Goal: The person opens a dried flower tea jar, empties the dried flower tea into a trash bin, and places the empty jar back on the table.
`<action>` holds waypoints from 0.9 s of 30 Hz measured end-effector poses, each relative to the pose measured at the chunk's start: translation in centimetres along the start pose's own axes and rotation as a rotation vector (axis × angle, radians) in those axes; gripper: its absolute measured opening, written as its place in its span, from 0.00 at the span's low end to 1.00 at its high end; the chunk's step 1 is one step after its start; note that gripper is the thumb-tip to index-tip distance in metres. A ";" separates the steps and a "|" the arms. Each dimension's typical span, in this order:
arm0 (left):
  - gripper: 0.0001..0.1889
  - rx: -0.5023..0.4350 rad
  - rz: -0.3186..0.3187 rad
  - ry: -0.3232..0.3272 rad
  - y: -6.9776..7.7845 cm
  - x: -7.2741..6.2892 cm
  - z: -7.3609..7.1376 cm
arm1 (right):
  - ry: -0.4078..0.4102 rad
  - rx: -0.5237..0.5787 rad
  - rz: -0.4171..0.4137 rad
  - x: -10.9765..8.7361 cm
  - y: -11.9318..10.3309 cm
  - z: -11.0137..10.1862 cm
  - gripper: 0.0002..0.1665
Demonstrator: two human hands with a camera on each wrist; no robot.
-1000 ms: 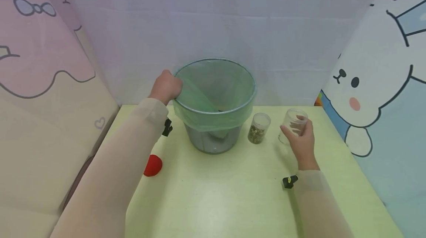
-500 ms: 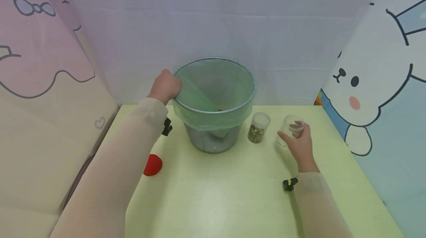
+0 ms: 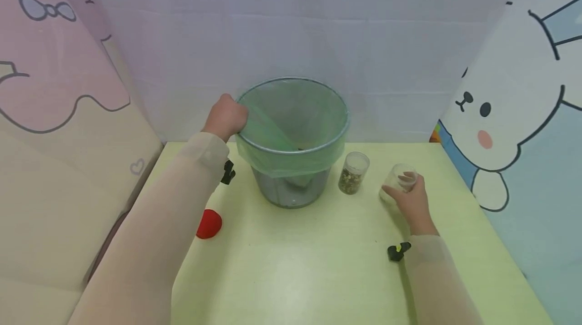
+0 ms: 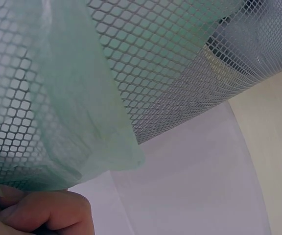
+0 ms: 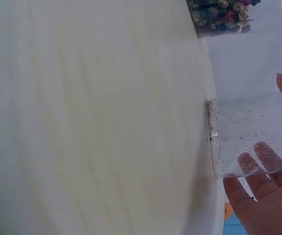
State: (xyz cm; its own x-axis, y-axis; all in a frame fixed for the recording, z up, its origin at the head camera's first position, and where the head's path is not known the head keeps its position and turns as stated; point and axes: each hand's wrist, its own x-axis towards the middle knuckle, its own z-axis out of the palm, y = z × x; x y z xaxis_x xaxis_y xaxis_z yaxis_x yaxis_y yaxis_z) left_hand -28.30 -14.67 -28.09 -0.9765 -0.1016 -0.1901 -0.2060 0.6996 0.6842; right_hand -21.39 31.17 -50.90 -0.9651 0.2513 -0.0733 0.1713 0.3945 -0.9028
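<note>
A grey mesh waste bin (image 3: 282, 196) stands at the back of the table, lined with a green bin bag (image 3: 313, 166) folded over its rim. At the rim's left side my left hand (image 3: 226, 118) grips the bag with curled fingers; the left wrist view shows the bag (image 4: 87, 117) bunched by them. My right hand (image 3: 413, 203) holds a clear jar (image 3: 393, 179), thumb on one side and fingers on the other. In the right wrist view small specks dot the jar (image 5: 248, 122), and its base is at the table. Any lid is out of sight.
A second clear jar (image 3: 351, 178), partly filled with dried flower buds, stands between the bin and my right hand. A red round object (image 3: 210, 224) lies partly behind my left sleeve. Printed cloth (image 3: 364, 52) hangs around the table (image 3: 291, 264).
My right hand has lowered the clear jar, and the jar now leans or sits slightly lower in view. My left hand stays on the bag at the rim.
</note>
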 end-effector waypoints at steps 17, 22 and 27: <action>0.36 0.005 0.000 0.011 -0.2 0.3 0.1 | -0.051 -0.076 0.000 1.6 0.4 -2.0 0.60; 0.35 0.013 -0.009 0.012 -0.3 0.4 -0.1 | -0.036 -0.100 0.036 1.2 -0.1 -1.9 0.67; 0.35 0.012 -0.009 0.007 -0.2 0.5 -0.1 | 0.043 -0.109 0.019 0.2 -1.0 -2.0 0.74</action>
State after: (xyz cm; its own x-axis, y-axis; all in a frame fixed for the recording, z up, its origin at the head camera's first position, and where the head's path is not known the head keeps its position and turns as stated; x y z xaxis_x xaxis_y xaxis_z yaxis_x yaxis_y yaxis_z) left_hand -28.70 -14.91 -28.29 -0.9751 -0.1129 -0.1911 -0.2140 0.7069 0.6742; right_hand -21.37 32.56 -49.13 -0.9525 0.2965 -0.0694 0.2122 0.4825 -0.8498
